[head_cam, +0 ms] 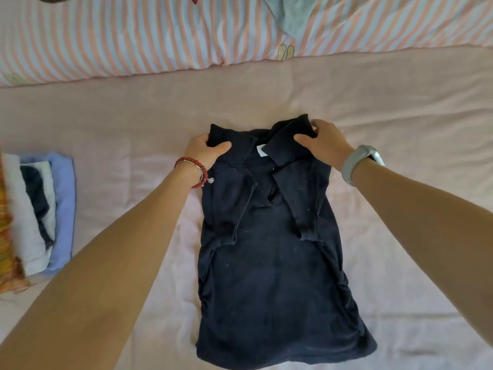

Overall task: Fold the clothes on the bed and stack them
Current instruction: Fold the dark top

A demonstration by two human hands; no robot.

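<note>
lying lengthwise on the pink bedsheet (373, 102), the navy polo shirt (272, 276) is running collar far, hem near, sleeves already tucked in; the left hand (204, 153) is pinching its far left shoulder and the right hand (324, 142) is gripping the far right collar corner, both equally near, so a fold would be coming toward the hem; the white neck label (261, 151) is showing no readable writing; a folded stack (40, 214) is sitting well apart at left
</note>
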